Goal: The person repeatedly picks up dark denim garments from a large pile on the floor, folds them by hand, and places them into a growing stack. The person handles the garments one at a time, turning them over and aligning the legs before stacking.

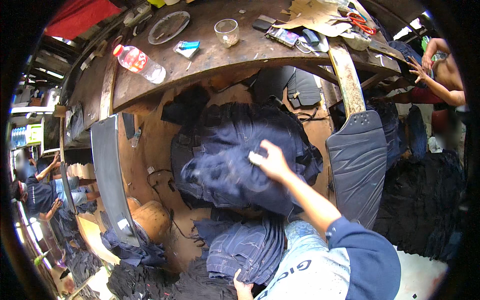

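Observation:
My right hand [274, 161] is stretched out over a large heap of dark blue denim [250, 120] on the floor. Its fingers are closed around a small pale object [256, 158], whose kind I cannot make out. Under that hand a bundled blue denim piece [220, 167] is smeared by motion. Close to my body, my left hand [243, 286] grips the lower edge of a stack of folded denim pieces [245, 250] with light stitching, its thumb on top. Part of this hand is cut off by the lower edge.
A wooden table [200, 65] ahead bears a plastic bottle [140, 64], a glass [227, 33], a plate [169, 27] and red-handled scissors [361, 23]. Padded dark panels [357, 165] and a long board [112, 175] flank the heap. Other people are at left [47, 190] and right [445, 75].

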The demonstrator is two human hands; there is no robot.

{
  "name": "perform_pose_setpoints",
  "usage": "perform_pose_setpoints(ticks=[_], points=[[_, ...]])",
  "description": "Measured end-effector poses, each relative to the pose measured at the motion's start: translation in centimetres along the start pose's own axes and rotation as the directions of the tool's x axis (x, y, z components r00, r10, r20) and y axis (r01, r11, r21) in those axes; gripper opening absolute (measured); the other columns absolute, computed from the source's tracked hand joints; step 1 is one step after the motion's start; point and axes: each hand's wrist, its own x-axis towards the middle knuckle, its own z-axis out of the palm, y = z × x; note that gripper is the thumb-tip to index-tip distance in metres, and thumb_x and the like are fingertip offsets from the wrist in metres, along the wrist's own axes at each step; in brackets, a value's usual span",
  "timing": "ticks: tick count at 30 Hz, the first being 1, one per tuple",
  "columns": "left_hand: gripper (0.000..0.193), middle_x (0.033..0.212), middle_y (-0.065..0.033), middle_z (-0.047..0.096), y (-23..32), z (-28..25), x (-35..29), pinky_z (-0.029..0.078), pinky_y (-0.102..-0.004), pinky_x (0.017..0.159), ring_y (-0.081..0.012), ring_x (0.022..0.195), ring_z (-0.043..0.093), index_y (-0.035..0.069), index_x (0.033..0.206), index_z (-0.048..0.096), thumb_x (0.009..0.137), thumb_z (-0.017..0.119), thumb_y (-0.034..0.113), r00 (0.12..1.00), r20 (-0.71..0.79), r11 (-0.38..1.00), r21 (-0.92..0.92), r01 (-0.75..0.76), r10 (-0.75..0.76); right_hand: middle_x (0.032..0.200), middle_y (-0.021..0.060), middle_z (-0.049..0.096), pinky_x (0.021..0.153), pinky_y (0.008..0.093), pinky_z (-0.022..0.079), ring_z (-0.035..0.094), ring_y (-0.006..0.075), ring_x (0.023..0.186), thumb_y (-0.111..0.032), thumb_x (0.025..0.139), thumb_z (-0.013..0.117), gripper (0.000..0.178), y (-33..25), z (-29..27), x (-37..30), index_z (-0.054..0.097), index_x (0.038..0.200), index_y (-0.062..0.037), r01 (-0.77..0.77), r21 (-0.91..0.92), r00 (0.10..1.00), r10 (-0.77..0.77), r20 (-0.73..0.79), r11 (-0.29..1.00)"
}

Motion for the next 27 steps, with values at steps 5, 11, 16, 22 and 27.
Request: perform_pose_setpoints(ticks=[5, 11, 16, 22, 27], points=[[0.041, 0.101, -0.0171, 0.069, -1.0, -0.6, 1.4, 0.057, -0.0520, 0.077, -0.0365, 0.088, 0.068, -0.001, 0.111, 0.060, 0.077, 0.072, 0.017, 0.990, -0.015, 0.982, -0.129, 0.137, -0.140, 0.128, 0.0177, 0.057, 0.107, 0.0385, 0.038, 0.051, 0.0317, 0.122, -0.048, 0.069, 0.081, 0.078, 11.1, -6.2, 16.3, 0.056, 0.131, -0.0076, -0.434, -0.277, 0.875, 0.327, -0.357, 0.857], [0.051, 0.114, -0.0194, 0.065, -1.6, -1.8, 2.9, 0.050, -0.0540, 0.094, -0.0379, 0.103, 0.063, -0.002, 0.122, 0.055, 0.077, 0.071, 0.017, 0.983, -0.069, 0.985, 0.022, 0.169, -0.167, 0.146, 0.0147, 0.046, 0.111, 0.0377, 0.034, 0.042, 0.0243, 0.136, -0.038, 0.070, 0.085, 0.089, 16.3, -8.4, 21.4, 0.044, 0.143, -0.0048, -0.582, -0.225, 0.813, 0.559, -0.161, 0.781], [0.052, 0.112, -0.0189, 0.065, -0.9, -1.0, 2.2, 0.050, -0.0541, 0.093, -0.0380, 0.101, 0.064, -0.002, 0.121, 0.056, 0.075, 0.072, 0.015, 0.988, -0.044, 0.989, 0.012, 0.151, -0.150, 0.104, 0.0126, 0.068, 0.084, 0.0384, 0.050, 0.064, 0.0288, 0.101, -0.025, 0.068, 0.083, 0.038, 8.4, -5.3, 12.8, 0.067, 0.097, -0.0075, -0.143, -0.687, 0.909, -0.179, -0.375, 0.712], [0.051, 0.118, -0.0161, 0.062, -0.2, -0.2, 1.7, 0.046, -0.0543, 0.098, -0.0378, 0.108, 0.058, 0.001, 0.115, 0.061, 0.068, 0.077, 0.012, 0.995, -0.018, 0.994, -0.056, 0.092, -0.093, 0.075, 0.0094, 0.053, 0.062, 0.0394, 0.046, 0.057, 0.0311, 0.071, -0.005, 0.053, 0.072, 0.024, -5.7, 2.1, -5.7, 0.055, 0.071, -0.0076, 0.552, -0.400, 0.831, -0.523, 0.190, 0.732], [0.050, 0.120, -0.0148, 0.063, 0.0, -3.9, 3.4, 0.050, -0.0453, 0.096, -0.0280, 0.109, 0.061, 0.002, 0.124, 0.056, 0.082, 0.068, 0.026, 0.966, 0.247, 0.990, -0.135, -0.044, 0.077, 0.084, 0.0076, 0.055, 0.065, 0.0422, 0.049, 0.059, 0.0297, 0.079, -0.013, 0.060, 0.070, 0.019, -9.2, 9.4, -23.4, 0.059, 0.075, -0.0126, 0.688, 0.002, 0.401, -0.382, 0.833, 0.726]])
